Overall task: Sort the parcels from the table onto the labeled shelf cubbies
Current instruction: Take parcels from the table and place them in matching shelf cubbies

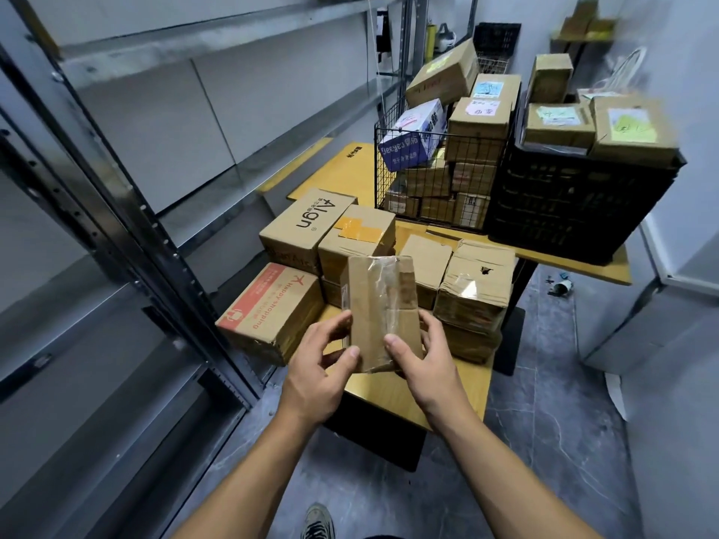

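Note:
I hold a small brown taped parcel (379, 305) upright above the near end of the yellow table (393, 390). My left hand (321, 367) grips its lower left edge, thumb on the front. My right hand (422, 357) grips its lower right side, thumb pressed on the tape. Behind it lie more cardboard parcels: a "Happy shopping" box (272, 309), an "Align" box (305, 223), a box with yellow tape (358, 235) and a stack of flat parcels (476, 282). The grey metal shelf (163, 122) runs along the left.
A wire basket (439, 169) full of boxes and a black crate (576, 204) topped with labelled parcels stand at the table's far end. Grey floor lies to the right of the table. My shoe (319, 523) shows at the bottom.

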Available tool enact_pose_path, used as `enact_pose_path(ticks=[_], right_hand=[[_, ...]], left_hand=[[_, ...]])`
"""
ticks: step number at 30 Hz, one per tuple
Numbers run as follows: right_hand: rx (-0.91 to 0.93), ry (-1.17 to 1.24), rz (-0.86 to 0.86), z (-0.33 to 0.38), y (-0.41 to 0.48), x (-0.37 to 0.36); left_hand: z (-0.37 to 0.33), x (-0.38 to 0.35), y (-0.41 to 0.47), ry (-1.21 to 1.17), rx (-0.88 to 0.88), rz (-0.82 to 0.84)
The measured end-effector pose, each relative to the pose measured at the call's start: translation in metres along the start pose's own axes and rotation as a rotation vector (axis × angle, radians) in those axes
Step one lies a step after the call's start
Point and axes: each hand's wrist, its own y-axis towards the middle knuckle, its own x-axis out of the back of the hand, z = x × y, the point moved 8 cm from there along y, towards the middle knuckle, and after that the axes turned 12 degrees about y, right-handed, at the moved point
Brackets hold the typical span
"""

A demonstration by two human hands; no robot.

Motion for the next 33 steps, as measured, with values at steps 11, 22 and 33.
enact_pose_path(ticks=[11, 22, 33], right_hand=[[-0.144, 0.506, 0.107, -0.015, 0.0, -0.031], [0.209, -0.198, 0.293, 0.006, -0.009, -0.09], [0.125, -0.105, 0.625, 0.014, -0.057, -0.231]], left_hand=[[0.039, 0.032, -0.02, -0.045, 0.267, -0.03], [0.047, 0.109, -0.061, 0.145, 0.281, -0.257], [0.046, 0.218, -0.12, 0.368, 0.283, -0.432]])
